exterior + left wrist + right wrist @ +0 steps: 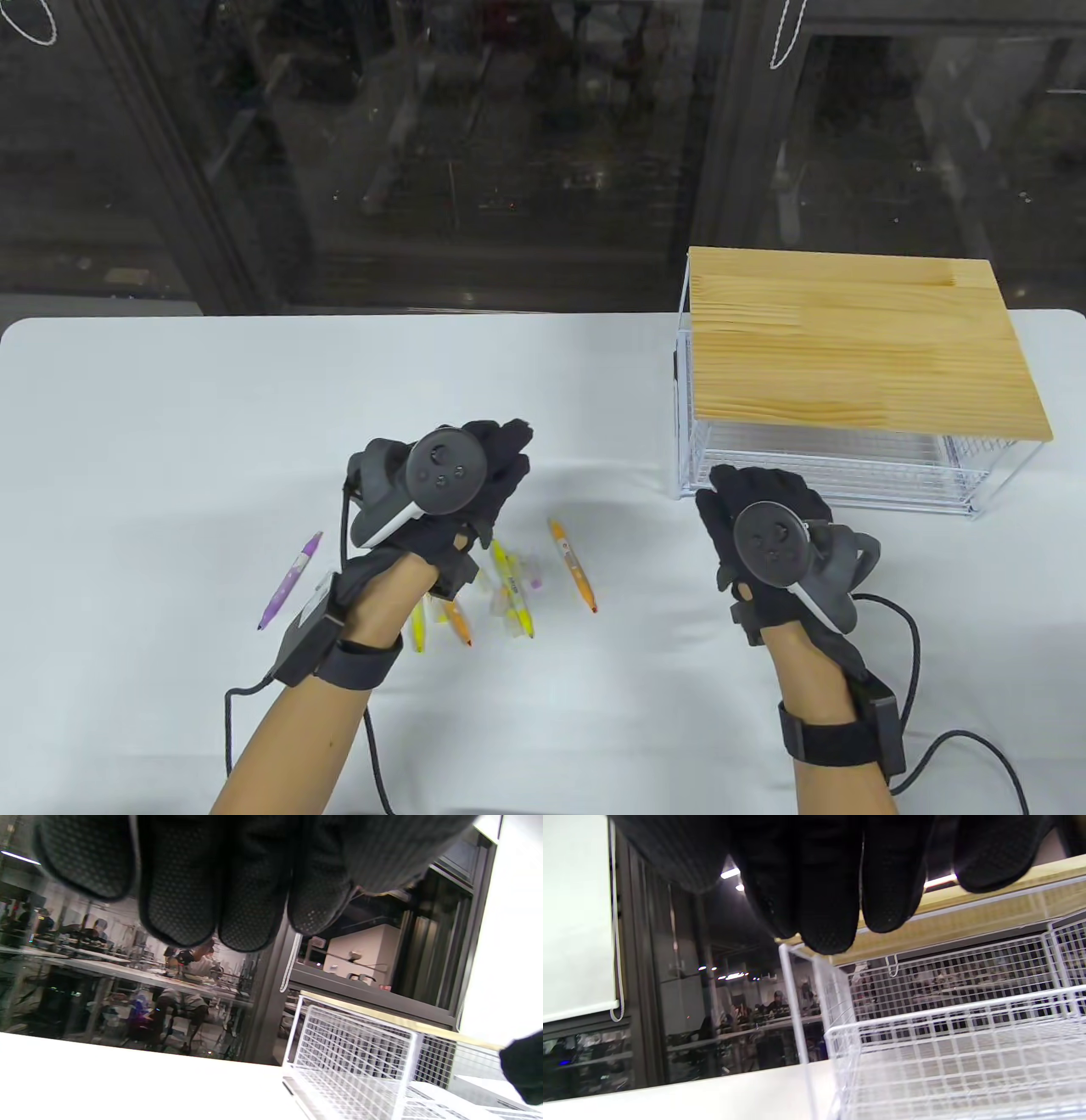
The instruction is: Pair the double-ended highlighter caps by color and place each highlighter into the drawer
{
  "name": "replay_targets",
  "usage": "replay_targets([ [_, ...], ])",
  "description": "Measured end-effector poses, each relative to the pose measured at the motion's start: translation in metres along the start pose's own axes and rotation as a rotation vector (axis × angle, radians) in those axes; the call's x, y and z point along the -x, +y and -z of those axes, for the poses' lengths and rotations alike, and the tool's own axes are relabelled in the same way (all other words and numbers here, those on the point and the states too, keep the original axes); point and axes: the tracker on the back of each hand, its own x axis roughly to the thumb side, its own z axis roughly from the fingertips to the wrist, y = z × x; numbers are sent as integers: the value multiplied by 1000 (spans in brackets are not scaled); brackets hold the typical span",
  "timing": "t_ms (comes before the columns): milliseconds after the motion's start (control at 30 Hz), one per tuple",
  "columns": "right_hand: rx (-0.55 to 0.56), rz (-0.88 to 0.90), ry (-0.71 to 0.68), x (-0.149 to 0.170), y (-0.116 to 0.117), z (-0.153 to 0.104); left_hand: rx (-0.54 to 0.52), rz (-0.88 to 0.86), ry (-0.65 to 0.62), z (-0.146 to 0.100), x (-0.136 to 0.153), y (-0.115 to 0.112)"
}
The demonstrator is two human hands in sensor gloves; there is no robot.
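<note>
Several double-ended highlighters lie in a loose cluster on the white table: a purple one [288, 581], a long orange one [573, 577], a yellow one [512, 586], and another yellow [418, 628] and orange [458, 624] partly under my left wrist. Small clear caps [532, 567] lie among them. My left hand [507, 452] hovers above the cluster, fingers relaxed and holding nothing. My right hand [736, 491] is held just in front of the white wire drawer [836, 475], fingers extended and empty. In the wrist views, both sets of fingertips [182, 899] [827, 908] hang loose.
The drawer unit is a white wire frame [793, 1005] with a pale wooden top [857, 340] at the table's right rear. Its mesh basket [352, 1052] shows in the left wrist view. Glove cables trail toward the front edge. Dark glass panels stand behind the table.
</note>
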Motion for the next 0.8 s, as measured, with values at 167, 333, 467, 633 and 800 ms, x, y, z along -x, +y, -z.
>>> replay_targets([
  [167,24,-58,67,32,-6,9,34,0,-49,23,-41,-14],
  [333,9,-94,106,57,1,14,70,17,-99,46,-83,-34],
  [467,-22,-128,123,70,18,17,86,41,-137,60,-111,-53],
  [633,-63,-191,142,81,44,16,113,51,-183,76,-137,-80],
  [800,-139,-223,155,87,64,13,170,66,-176,85,-147,-103],
])
